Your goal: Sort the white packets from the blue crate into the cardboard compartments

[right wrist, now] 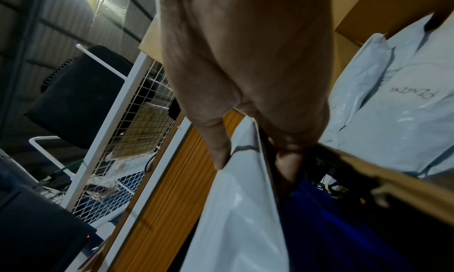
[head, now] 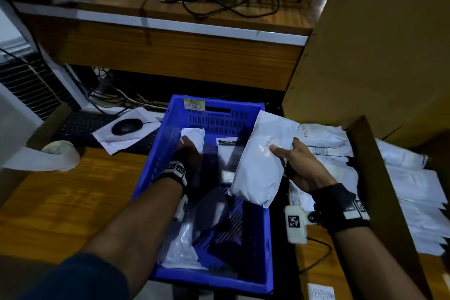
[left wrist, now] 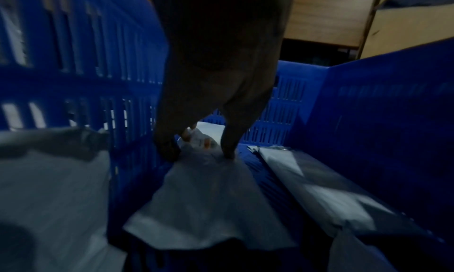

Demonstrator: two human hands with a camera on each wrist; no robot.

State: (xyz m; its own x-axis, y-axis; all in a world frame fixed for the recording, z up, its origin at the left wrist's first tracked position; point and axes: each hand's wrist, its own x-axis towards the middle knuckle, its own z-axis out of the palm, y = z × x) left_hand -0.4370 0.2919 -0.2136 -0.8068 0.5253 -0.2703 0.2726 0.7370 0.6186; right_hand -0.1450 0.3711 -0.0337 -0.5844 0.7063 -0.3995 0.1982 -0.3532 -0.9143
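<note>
Head view: we see the right hand [head: 303, 165] holding a large white packet [head: 263, 161] up over the right rim of the blue crate [head: 158, 153], thumb on its face and fingers behind, beside the cardboard compartment [head: 370, 178] already piled with packets. Our left hand [head: 188, 153] is down in the crate, pinching the puckered top of a smaller white packet [left wrist: 209, 198]. We judge these plastic mailers light, limp and slick, best gripped near an edge or across the padded middle.
</note>
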